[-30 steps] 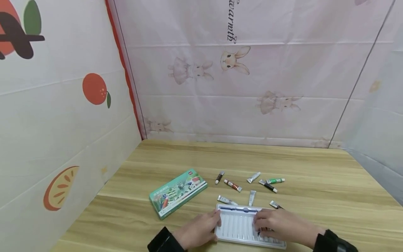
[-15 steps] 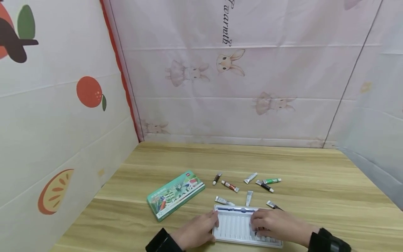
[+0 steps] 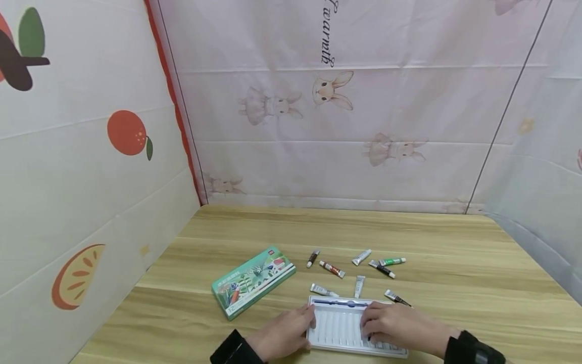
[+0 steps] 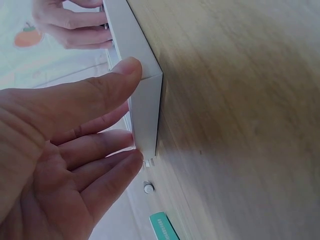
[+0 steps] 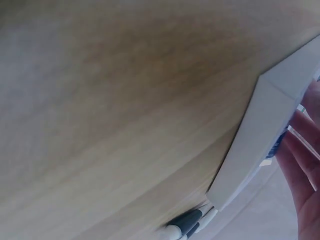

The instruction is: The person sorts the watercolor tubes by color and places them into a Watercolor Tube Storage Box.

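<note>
A white ridged tray [image 3: 334,328] lies at the table's near side, a dark blue stick along its far edge. My left hand [image 3: 284,333] grips its left end; in the left wrist view the thumb and fingertips of that hand [image 4: 75,135] touch the tray's outer wall [image 4: 147,117]. Over the tray's right half, my right hand [image 3: 400,326] has curled fingers pinching a small tube, mostly hidden, with a dark tip showing. Several tubes [image 3: 394,348] lie in slots below that hand. The right wrist view shows part of the right hand [image 5: 306,155] beside the tray wall [image 5: 255,132].
A green printed box [image 3: 254,283] lies left of the tray. Beyond the tray several paint tubes are scattered, among them a red-brown one [image 3: 332,269], a green one [image 3: 393,261] and a black one [image 3: 382,269]. Printed cloth walls [image 3: 291,167] stand behind and beside the table.
The head view has shifted slightly, moving the whole scene a little left in the picture. My right hand has moved very slightly over the tray; my left hand keeps its grip.
</note>
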Demonstrator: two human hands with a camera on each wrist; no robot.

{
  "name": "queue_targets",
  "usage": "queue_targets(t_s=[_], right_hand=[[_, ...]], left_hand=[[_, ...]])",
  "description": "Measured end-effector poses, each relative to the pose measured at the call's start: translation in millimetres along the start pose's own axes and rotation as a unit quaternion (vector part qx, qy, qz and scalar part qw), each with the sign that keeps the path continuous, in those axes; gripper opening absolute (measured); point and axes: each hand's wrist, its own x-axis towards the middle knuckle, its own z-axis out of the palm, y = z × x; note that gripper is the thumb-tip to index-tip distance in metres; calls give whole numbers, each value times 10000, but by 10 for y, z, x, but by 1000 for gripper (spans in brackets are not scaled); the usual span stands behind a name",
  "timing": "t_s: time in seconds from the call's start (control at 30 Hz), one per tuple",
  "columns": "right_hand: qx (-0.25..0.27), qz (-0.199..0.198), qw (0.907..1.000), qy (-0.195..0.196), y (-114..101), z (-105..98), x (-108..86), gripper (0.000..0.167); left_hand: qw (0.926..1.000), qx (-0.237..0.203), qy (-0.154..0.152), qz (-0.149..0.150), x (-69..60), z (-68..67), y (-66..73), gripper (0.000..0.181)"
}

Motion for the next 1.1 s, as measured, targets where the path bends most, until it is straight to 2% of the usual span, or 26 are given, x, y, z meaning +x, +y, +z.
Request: queue_targets(t_s=[0.1, 0.27, 0.4, 0.47, 0.53, 0.63, 0.7, 0.77, 0.83, 0.97, 1.03, 1.1], right_hand=[[140, 77, 9999, 66, 9, 10, -16, 14], [539, 476, 9974, 104, 17, 0, -56, 19], [848, 663, 9939, 223, 29, -55, -79, 19], [683, 614, 9945, 504, 57, -125, -85, 19], [267, 505, 9946, 868, 117, -222, -83, 21], [-487, 385, 9900, 1265, 269, -371, -89, 24], [-788, 456, 9875, 1289, 385, -444, -105, 25], [-896, 693, 9874, 1102, 495, -481, -137, 25], [-871, 1147, 9867, 747, 591, -489, -174, 24], [-444, 1959, 9796, 116, 761, -429, -222, 28], [-265, 2105, 9772, 12, 833, -367, -228, 31], [-125, 2081, 9780, -5, 890, -301, -218, 31]], left_hand=[[10000, 14, 35, 72, 1, 2, -8, 25], [9996, 58, 81, 248, 6, 15, -30, 26], [9996, 107, 86, 256, 13, 30, -32, 26], [9996, 147, 91, 240, 12, 31, -27, 26], [9996, 151, 78, 205, 11, 26, -20, 26], [9997, 166, 86, 179, 8, 11, -21, 26], [9997, 162, 96, 158, 11, -6, -22, 26], [9996, 191, 115, 160, 12, -19, -24, 26], [9995, 225, 128, 156, 11, -27, -25, 26], [9995, 267, 115, 94, 10, -22, -14, 26], [9994, 318, 96, 78, 9, -18, -7, 25], [9994, 334, 83, 86, 3, -8, -5, 25]])
